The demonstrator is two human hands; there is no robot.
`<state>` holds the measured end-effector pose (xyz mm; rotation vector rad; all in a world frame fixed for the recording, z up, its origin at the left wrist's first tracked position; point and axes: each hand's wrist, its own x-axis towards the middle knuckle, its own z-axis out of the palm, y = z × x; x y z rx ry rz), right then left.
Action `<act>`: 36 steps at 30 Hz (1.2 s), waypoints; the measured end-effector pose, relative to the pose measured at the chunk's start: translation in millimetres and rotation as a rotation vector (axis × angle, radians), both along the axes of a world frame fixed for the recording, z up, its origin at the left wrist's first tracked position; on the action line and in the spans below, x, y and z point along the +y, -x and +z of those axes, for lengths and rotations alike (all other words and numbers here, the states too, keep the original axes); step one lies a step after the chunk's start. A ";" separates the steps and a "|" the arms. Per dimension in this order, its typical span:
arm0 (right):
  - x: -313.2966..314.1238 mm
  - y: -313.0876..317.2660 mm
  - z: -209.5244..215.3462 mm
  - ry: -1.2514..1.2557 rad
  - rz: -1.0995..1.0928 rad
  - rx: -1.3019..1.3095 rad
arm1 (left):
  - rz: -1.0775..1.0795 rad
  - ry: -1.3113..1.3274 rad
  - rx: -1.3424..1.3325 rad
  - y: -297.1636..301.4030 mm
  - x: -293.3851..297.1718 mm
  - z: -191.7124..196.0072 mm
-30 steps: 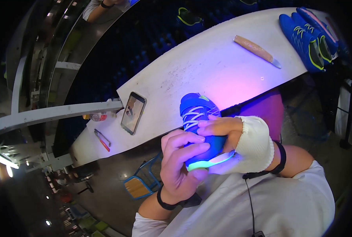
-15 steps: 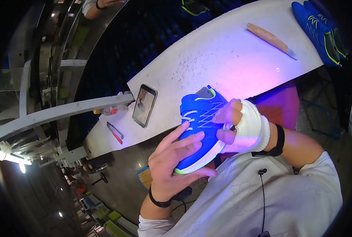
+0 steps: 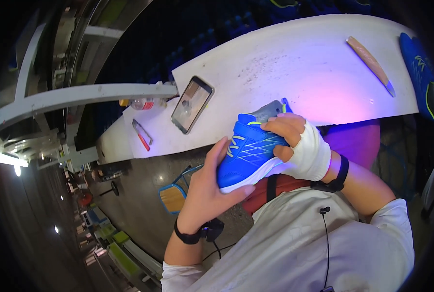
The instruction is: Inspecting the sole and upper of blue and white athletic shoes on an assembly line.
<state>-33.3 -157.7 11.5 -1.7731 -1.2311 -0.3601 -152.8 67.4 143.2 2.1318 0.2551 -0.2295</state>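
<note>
A blue sports shoe with pale laces, thin crossing lines on its side and a white sole is held between my hands, just off the table's near edge. My left hand wraps the toe end, thumb along the sole and fingers behind the far side. On my right hand is a white fingerless glove. Its fingers bend over the collar near the heel, and the thumb presses the shoe's near side. A grey lining shows in the shoe's opening.
On the white table lie a phone, red-handled pliers and a wooden-handled knife. A red-labelled bottle stands by a white metal bar. More blue shoes sit far right. A blue-framed stool is below.
My right fingers have gone from the shoe's side up to its collar. My left fingers have left the top of the toe for the far side. The whole view has shifted.
</note>
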 end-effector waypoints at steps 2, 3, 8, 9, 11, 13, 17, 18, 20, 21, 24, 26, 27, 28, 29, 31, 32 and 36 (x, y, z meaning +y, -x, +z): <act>3.3 4.0 -3.4 -0.034 0.001 -0.023 | -0.064 -0.256 0.162 -2.2 -5.7 0.0; 4.1 5.8 -4.7 -0.042 -0.005 -0.033 | -0.086 -0.361 0.154 -6.5 -10.1 -2.4; 7.1 12.4 -13.8 -0.041 -0.035 -0.094 | 0.049 -0.404 0.279 -19.9 -31.8 -4.9; 7.0 14.1 -15.7 -0.019 -0.037 -0.081 | 0.057 -0.421 0.282 -19.9 -30.3 -2.0; 3.7 16.6 -17.9 -0.027 -0.040 -0.069 | 0.022 -0.413 0.240 -19.2 -22.5 6.9; -3.9 18.9 -15.6 -0.038 -0.038 0.053 | -0.152 -0.336 0.214 -17.8 -7.1 19.9; -37.2 22.0 15.8 -0.184 -0.208 0.438 | -0.150 -0.012 -0.173 -20.4 -19.7 23.4; -48.4 21.4 28.9 -0.247 -0.243 0.417 | -0.145 -0.051 -0.365 -22.7 -37.1 15.1; -73.1 13.0 57.4 -0.377 -0.101 0.353 | -0.144 -0.080 -0.648 -31.4 -69.5 -9.7; -89.7 9.0 75.7 -0.244 -0.036 0.405 | -0.208 0.012 -0.652 -36.4 -85.4 -26.1; -105.3 2.2 98.2 -0.096 0.002 0.418 | -0.326 0.083 -0.682 -35.6 -115.1 -71.1; -106.6 7.7 103.3 -0.033 -0.015 0.368 | -0.186 -0.020 -0.631 -27.7 -118.1 -91.5; -104.6 11.0 103.4 -0.061 -0.014 0.394 | -0.069 -0.008 -0.687 -22.1 -118.1 -97.2; -102.1 14.1 103.1 -0.076 -0.028 0.392 | -0.043 0.021 -0.668 -21.5 -115.2 -102.7; -99.1 16.3 102.6 -0.063 -0.057 0.393 | -0.063 0.089 -0.651 -20.8 -114.3 -105.5; -94.7 18.0 103.7 -0.059 -0.068 0.382 | 0.003 0.159 -0.696 -23.8 -113.3 -105.8; -93.2 17.1 105.7 -0.030 -0.049 0.380 | -0.013 0.160 -0.709 -26.4 -114.1 -103.9; -88.9 8.8 120.7 0.069 -0.002 0.393 | 0.042 0.329 -0.740 -35.2 -118.3 -87.7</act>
